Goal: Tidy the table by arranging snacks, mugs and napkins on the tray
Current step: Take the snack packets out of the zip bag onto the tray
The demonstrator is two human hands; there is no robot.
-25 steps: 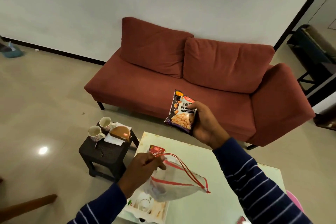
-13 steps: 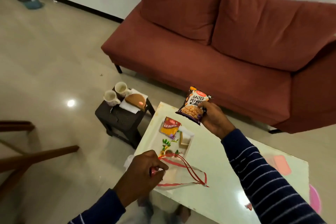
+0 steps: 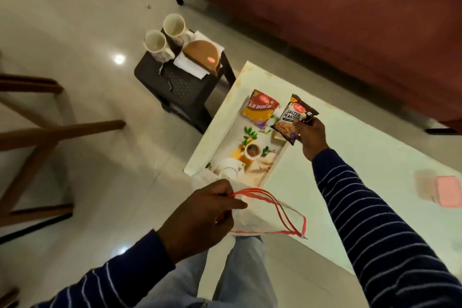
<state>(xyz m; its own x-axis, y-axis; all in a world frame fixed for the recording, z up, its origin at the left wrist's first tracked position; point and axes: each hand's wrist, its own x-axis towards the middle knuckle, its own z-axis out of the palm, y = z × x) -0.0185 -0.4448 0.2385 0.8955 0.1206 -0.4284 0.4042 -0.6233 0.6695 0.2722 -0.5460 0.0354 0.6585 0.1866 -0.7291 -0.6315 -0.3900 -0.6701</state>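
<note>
A printed tray (image 3: 271,172) lies at the left end of the pale table (image 3: 370,165). A yellow and red snack packet (image 3: 260,109) rests on the tray's far end. My right hand (image 3: 311,137) grips a dark salted peanuts packet (image 3: 292,117) just above the tray, beside the yellow packet. My left hand (image 3: 200,220) pinches a clear plastic bag (image 3: 270,220) with red handles by the table's near edge. Two white mugs (image 3: 165,37) and white napkins (image 3: 192,67) under a brown wooden holder (image 3: 202,56) stand on a small dark stool (image 3: 182,85).
A red sofa (image 3: 337,20) runs behind the table. Wooden chair legs (image 3: 37,137) stand at the left on the tiled floor. A pink object (image 3: 447,192) lies at the table's right end. My jeans-clad legs are below the bag.
My view has tilted further down. My right hand has lowered the peanuts packet to just above the tray, next to the yellow packet. My left hand keeps hold of the bag.
</note>
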